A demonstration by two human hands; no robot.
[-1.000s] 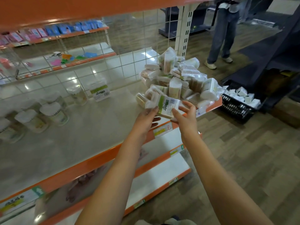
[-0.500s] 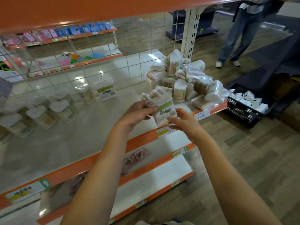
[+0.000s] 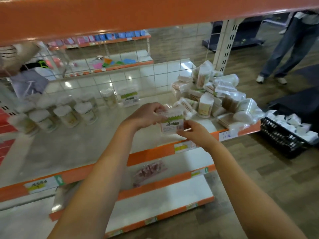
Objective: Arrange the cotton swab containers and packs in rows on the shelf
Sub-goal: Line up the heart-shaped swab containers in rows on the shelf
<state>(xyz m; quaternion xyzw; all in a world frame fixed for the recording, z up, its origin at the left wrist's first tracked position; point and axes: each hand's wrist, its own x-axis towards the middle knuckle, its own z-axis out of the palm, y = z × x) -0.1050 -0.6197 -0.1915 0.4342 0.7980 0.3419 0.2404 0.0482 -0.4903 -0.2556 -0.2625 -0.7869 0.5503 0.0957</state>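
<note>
The box is a small clear square one, cotton tips showing through the top, green-and-white label with a barcode facing the camera. It's up in the air over the front edge of the shelf, roughly mid-shelf. Left hand has its fingers curled over the top-left corner, right hand pinches the bottom-right, so both have hold of it.

Progress-wise I'd say early days. A bunch of round tubs already stand in rough rows at the back left, plus one matching box by the wire grid. But there's a big messy pile of packs and tubs still dumped at the right end, so most of the sorting is left.
</note>
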